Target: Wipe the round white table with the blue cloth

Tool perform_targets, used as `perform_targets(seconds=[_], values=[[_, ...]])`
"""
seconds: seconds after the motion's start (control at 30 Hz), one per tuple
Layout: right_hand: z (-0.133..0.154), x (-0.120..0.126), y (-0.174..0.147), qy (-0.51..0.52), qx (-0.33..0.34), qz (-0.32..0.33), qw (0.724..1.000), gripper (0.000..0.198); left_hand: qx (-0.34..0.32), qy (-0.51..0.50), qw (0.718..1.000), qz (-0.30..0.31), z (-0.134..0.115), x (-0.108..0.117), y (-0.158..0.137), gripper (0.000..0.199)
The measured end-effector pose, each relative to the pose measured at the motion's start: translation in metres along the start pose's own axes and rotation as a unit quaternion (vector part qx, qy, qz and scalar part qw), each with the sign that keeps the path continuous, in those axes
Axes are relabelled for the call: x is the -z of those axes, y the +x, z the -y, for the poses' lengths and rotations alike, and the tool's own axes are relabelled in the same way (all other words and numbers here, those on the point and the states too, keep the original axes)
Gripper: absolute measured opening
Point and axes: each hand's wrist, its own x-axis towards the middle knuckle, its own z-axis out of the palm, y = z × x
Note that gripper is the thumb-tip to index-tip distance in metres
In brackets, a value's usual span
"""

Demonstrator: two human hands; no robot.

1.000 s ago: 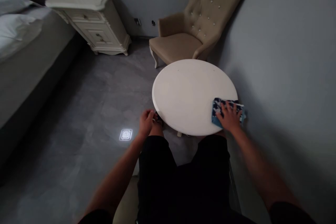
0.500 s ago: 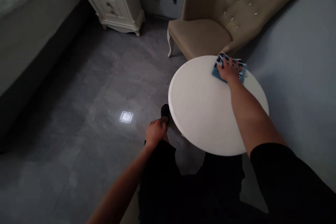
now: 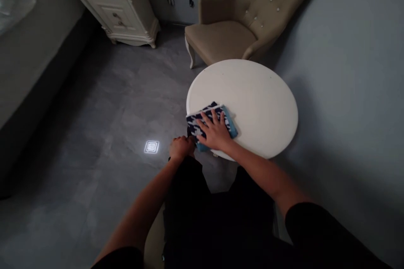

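My right hand lies flat with fingers spread on a folded patterned cloth, dark blue and white with a teal border. It presses the cloth onto the near left part of a round white table. Part of the cloth hangs past the table's rim. Just left of the cloth, my left hand rests on my left knee, its fingers curled over it. The fingertips of that hand are partly hidden.
A tan tufted armchair stands close behind the table. The grey wall runs along the right. A white drawer cabinet is at the back left, near a bed. A bright square shows on the grey floor.
My right hand has moved with the cloth from the table's far right edge to its near left edge. My left hand stays on the knee. The view has shifted a little to the right.
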Motion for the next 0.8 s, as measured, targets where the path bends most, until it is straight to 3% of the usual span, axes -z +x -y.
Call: perform_targets(seconds=[0.07,0.13,0.23,0.33,0.43,0.57,0.67,0.73,0.8], values=[[-0.005,-0.003,-0.06,-0.004,-0.032,0.003,0.999,0.08,-0.023,0.014,1.0,-0.002,-0.003,-0.004,-0.008,0.056],[-0.029,-0.002,-0.112,-0.018,-0.089,0.015,0.996,0.082,-0.045,0.027,0.999,-0.009,-0.004,-0.007,-0.015,0.056],[-0.095,0.007,-0.169,-0.058,-0.219,0.043,0.973,0.081,-0.065,0.03,0.997,-0.018,-0.001,-0.008,-0.02,0.054],[-0.176,0.023,-0.187,-0.085,-0.339,0.047,0.936,0.082,-0.058,0.017,0.998,-0.011,0.004,-0.005,-0.016,0.054],[-0.242,0.038,-0.156,-0.092,-0.414,0.046,0.904,0.084,-0.048,-0.005,0.999,-0.005,0.01,-0.004,-0.006,0.054],[-0.279,0.045,-0.049,-0.085,-0.452,0.039,0.887,0.086,-0.05,-0.032,0.998,-0.009,0.017,-0.007,0.008,0.054],[-0.257,0.037,0.045,-0.077,-0.403,0.012,0.912,0.086,-0.042,-0.042,0.998,-0.01,0.02,-0.007,0.016,0.053],[-0.215,0.03,0.093,-0.073,-0.341,0.001,0.937,0.085,-0.035,-0.044,0.998,-0.009,0.019,-0.004,0.02,0.053],[-0.158,0.023,0.115,-0.066,-0.272,0.006,0.96,0.083,-0.03,-0.043,0.999,-0.003,0.017,-0.002,0.023,0.055]])
